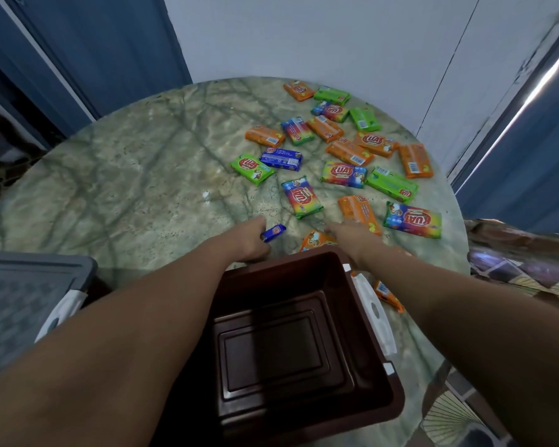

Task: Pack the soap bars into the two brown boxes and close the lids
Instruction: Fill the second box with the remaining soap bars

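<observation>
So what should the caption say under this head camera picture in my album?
Left hand grips a blue soap bar, right hand reaches among scattered bars, empty brown box below.

I see a round table (136, 162) with a green marbled top filling most of the view. Behind it stands a pale grey-white wall (304, 33). A blue door (88, 50) stands at the far left; a blue panel (536, 150) at the right carries a bright strip of light along its edge. A patterned cloth (523, 272) lies at the right, beside the table.
</observation>
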Available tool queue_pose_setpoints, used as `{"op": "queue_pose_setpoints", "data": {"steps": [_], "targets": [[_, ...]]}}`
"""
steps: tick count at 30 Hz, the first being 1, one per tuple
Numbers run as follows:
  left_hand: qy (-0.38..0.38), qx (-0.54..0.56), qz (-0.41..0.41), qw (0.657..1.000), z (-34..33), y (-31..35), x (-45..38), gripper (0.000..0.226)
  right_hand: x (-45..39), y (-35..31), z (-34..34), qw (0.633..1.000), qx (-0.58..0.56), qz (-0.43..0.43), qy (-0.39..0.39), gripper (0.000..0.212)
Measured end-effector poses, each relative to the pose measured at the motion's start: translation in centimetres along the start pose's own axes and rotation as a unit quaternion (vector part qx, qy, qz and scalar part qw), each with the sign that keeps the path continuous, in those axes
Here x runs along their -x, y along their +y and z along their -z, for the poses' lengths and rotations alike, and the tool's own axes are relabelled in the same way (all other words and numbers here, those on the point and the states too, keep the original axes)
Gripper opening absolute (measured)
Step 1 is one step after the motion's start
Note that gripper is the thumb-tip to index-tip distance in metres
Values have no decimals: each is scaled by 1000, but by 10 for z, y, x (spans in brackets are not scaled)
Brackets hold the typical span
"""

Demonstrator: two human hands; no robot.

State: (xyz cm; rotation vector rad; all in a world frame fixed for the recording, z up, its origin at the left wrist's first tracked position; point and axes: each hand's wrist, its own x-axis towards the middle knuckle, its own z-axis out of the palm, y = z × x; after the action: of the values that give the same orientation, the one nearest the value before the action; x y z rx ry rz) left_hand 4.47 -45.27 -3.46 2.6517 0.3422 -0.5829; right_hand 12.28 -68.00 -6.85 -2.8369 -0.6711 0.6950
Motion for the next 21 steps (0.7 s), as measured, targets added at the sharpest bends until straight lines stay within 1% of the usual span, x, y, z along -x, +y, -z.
{"op": "queue_pose_setpoints", "data": {"steps": [2, 4, 7, 11, 14, 17, 19, 21], "targets": [[0, 26, 4, 1000, 5, 0, 1, 30, 1, -4, 0, 1000, 7, 2, 0, 66], [2, 64, 6, 998, 9, 0, 2, 34, 1, -8, 0, 1000, -10, -8, 0, 60], [23, 112, 10, 993, 12, 1, 4, 40, 2, -9, 5, 998, -62, -15, 27, 67], [52, 147, 31, 987, 21, 2, 7, 49, 2, -15, 22, 989, -132, -22, 68, 75], [67, 169, 43, 982, 27, 1, 11, 54, 5, -23, 34, 972, -211, -39, 98, 85], [80, 187, 33, 979, 31, 1, 14, 59, 9, -30, 45, 946, -301, -39, 113, 88], [101, 201, 19, 974, 35, 4, 20, 57, 13, -36, 51, 937, -324, -38, 126, 89], [128, 218, -5, 968, 39, 9, 29, 59, 20, -42, 55, 933, -328, -30, 144, 82]]}}
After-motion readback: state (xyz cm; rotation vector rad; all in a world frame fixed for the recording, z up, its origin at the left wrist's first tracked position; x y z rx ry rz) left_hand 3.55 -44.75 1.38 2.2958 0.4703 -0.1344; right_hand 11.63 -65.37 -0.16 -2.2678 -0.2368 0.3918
